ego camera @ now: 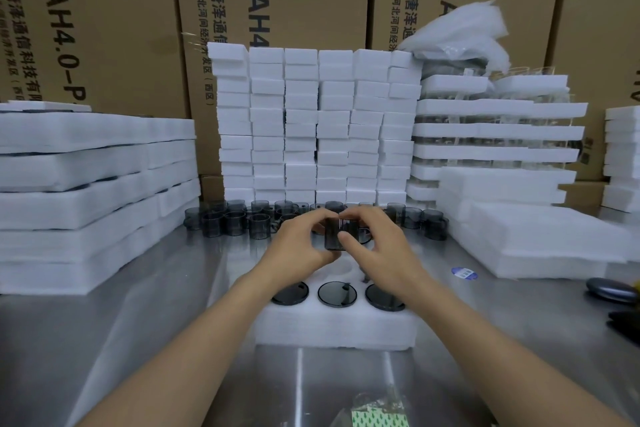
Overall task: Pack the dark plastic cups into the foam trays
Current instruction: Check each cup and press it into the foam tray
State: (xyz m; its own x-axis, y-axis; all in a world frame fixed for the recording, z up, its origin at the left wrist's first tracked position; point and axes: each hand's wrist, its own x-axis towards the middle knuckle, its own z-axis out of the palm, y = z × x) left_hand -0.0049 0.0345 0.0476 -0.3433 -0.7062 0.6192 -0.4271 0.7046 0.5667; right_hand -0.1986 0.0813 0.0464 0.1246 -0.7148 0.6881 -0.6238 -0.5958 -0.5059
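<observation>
Right now the curled fingers and thumbs of both hands pinch one dark, smoky, translucent plastic cup from either side. The left hand takes its left wall and the right hand its right, thumb pressed on the near face. The cup seems upright, held in the air just above the back part of the white foam tray with round holes, probably so it can be squared to a hole before being pushed down. Three seated cups fill the tray's near row, only their round tops showing. An empty hole shows directly under the hands, and I judge it the likely target. Beyond the hands, a loose row of dark cups stands on the steel table, within easy reach for the next picks. Behind them rise stacks of small white foam blocks. To the left, packed foam trays are piled, with brown cardboard boxes behind them.
</observation>
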